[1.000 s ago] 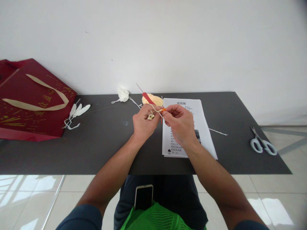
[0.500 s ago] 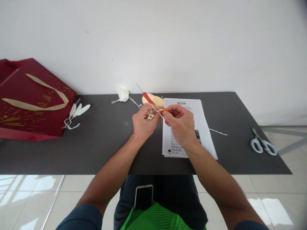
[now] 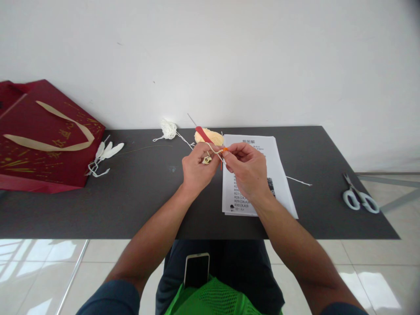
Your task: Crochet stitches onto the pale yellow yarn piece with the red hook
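At the table's far middle, both hands meet fingertip to fingertip. My left hand (image 3: 201, 168) is closed on cream yarn (image 3: 215, 151), and a small cream crochet piece (image 3: 206, 160) shows between its fingers. My right hand (image 3: 247, 168) pinches a small orange piece (image 3: 225, 149), too small to name for sure. A thin red strip hangs just below the fingertips. Above my left hand a crochet hook with a red handle (image 3: 204, 135) points up and left; whether it is held or resting is hidden. Behind it lies a ball of pale yellow yarn (image 3: 215, 136).
Printed sheets (image 3: 282, 192) lie under my right hand. Scissors (image 3: 359, 197) rest at the right. White crocheted pieces (image 3: 108, 151) and a red gift bag (image 3: 49, 144) are at the left, white yarn (image 3: 169, 129) near the wall. A phone (image 3: 197, 270) sits on my lap.
Hardly anything differs. Both hands and the crochet hook have shifted a few pixels to the right, with the same grip on the cream yarn and the orange piece.
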Demonstrator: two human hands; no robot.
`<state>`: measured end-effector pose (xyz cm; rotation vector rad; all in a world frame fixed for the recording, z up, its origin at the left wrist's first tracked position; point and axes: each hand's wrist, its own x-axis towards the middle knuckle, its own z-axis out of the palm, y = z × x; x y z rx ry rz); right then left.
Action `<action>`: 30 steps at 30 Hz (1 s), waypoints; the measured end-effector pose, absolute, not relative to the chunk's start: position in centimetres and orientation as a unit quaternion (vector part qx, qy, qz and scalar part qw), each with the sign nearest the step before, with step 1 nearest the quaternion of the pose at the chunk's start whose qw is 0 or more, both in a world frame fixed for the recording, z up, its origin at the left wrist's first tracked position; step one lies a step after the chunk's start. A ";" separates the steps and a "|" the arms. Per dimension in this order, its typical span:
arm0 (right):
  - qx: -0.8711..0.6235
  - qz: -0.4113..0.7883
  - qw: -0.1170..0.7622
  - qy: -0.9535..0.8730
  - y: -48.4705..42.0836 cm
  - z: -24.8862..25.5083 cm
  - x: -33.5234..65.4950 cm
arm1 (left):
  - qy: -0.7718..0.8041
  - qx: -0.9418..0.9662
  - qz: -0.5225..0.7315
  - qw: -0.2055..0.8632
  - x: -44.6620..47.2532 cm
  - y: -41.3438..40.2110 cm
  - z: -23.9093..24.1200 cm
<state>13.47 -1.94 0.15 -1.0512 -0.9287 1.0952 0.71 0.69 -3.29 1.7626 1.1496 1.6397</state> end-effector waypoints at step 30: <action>-0.470 0.470 0.621 -0.415 -2.0 0.2 13.5 | 0.422 0.649 0.592 0.224 0.6 0.7 -3.2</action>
